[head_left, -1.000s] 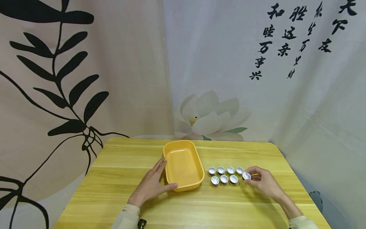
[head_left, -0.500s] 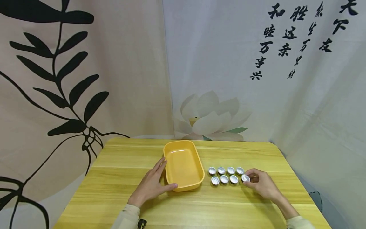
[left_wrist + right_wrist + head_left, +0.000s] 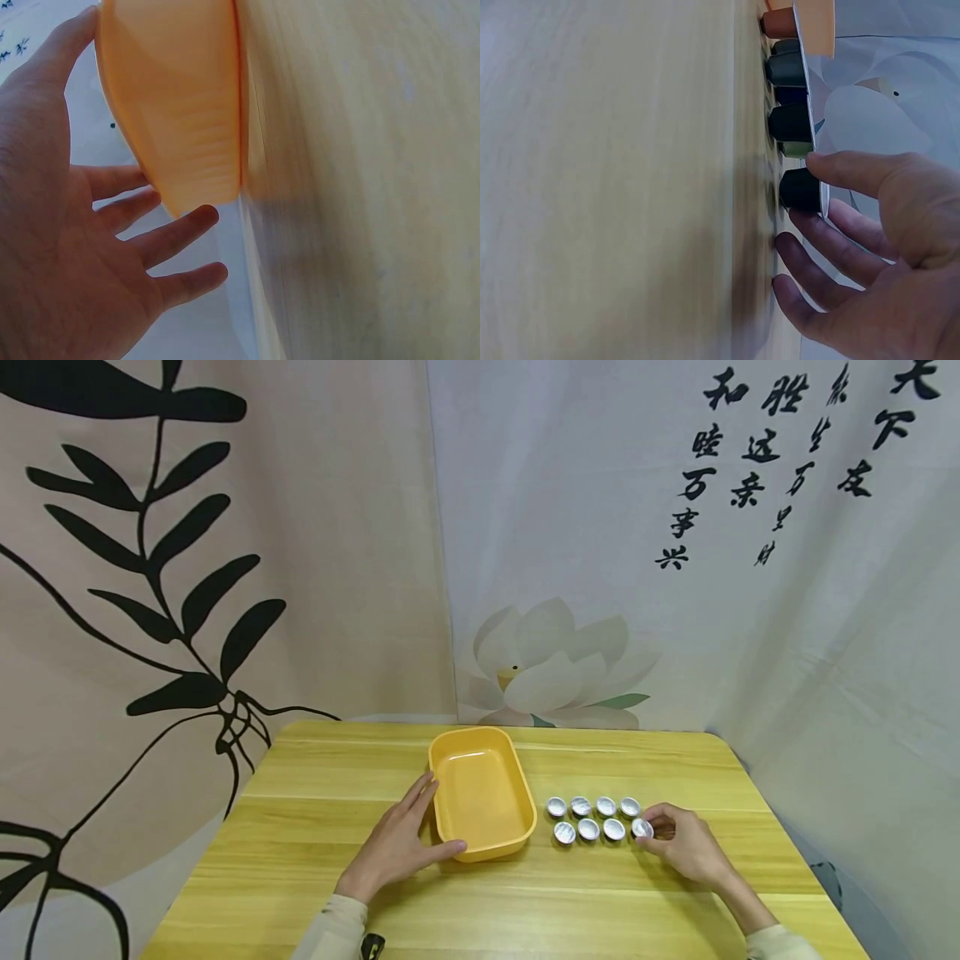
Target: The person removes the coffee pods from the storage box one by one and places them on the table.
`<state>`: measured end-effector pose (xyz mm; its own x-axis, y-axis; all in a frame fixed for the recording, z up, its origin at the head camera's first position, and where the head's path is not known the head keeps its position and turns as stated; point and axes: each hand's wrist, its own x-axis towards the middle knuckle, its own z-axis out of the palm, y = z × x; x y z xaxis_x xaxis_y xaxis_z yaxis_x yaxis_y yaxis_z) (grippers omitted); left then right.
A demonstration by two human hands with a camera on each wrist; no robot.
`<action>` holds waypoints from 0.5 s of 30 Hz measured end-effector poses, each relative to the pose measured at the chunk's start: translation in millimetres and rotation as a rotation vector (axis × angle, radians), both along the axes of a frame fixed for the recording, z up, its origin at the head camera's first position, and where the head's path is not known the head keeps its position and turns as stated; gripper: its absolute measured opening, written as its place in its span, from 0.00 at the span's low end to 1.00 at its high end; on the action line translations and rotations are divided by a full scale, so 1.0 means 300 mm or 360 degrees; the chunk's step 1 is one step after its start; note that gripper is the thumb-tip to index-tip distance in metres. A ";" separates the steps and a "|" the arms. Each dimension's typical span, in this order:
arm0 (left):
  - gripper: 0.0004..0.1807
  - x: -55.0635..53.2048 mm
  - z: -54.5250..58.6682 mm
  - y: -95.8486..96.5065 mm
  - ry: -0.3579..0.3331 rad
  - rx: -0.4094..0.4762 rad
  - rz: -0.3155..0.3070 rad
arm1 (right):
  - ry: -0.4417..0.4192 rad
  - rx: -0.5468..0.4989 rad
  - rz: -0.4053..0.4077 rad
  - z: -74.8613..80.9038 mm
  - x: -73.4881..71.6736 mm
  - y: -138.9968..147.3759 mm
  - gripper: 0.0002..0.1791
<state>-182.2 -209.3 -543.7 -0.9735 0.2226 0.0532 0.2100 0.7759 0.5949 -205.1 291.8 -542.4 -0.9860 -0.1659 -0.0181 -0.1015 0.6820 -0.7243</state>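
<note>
With thumb and fingers my right hand (image 3: 688, 843) pinches a dark coffee capsule (image 3: 800, 190) by its foil-topped rim, at the right end of the front row. The capsule stands foil side up, low over the table; whether its base touches the wood is hard to tell. Beside it are several more foil-topped capsules (image 3: 588, 830) in two rows. My left hand (image 3: 401, 847) rests against the yellow tray (image 3: 483, 793), its thumb on the near rim and its fairly straight fingers along the left side. In the left wrist view, two fingertips touch the tray's rim.
The wooden table (image 3: 600, 902) carries the tray left of the capsules. Behind it hangs a cloth backdrop (image 3: 360, 568) printed with leaves, a lotus and black characters. A small dark object (image 3: 372, 946) shows at the left cuff.
My right hand has moved slightly left and down with the pinched capsule, bringing it closer in line with the front row. The left hand and tray stay as they were.
</note>
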 end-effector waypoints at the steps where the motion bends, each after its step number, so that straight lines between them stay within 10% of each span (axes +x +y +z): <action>1: 0.71 0.000 0.000 0.000 -0.0001 -0.0001 0.0000 | 0.0006 0.0012 -0.0003 0.000 0.000 -0.001 0.18; 15: 0.71 0.005 0.003 -0.001 -0.0013 -0.0008 0.0007 | 0.0031 0.0072 -0.0009 -0.010 -0.005 -0.006 0.18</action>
